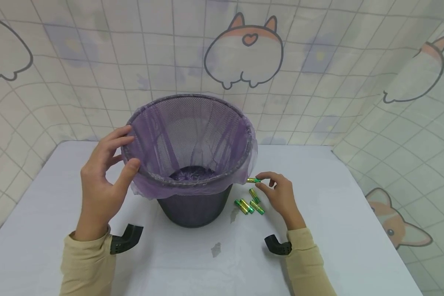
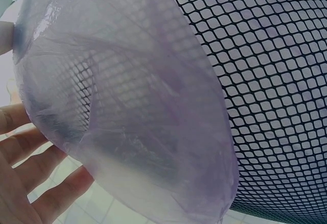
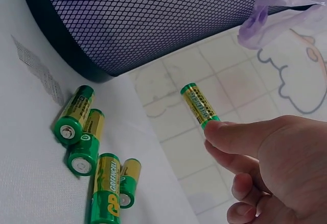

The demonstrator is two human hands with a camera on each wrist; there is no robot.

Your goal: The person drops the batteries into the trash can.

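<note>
A black mesh trash bin (image 1: pixel 194 211) lined with a thin purple plastic bag (image 1: pixel 159 190) stands upright on the table. My left hand (image 1: pixel 105 181) rests at the left of its rim, thumb and fingers spread apart and touching the lined edge. In the left wrist view, those fingertips meet the edge of the bag (image 2: pixel 153 112). Right of the bin, my right hand (image 1: pixel 281 197) pinches a green and gold battery (image 3: pixel 199 104) by one end between thumb and forefinger. Several similar batteries (image 1: pixel 257 207) lie on the table just below that hand.
The white-covered table (image 1: pixel 181 267) has grey patches (image 1: pixel 216 249) near its middle. Behind and beside it hangs a tile-patterned cloth (image 1: pixel 318 102) with cartoon animals. Black mounts (image 1: pixel 127 239) are fixed at both wrists.
</note>
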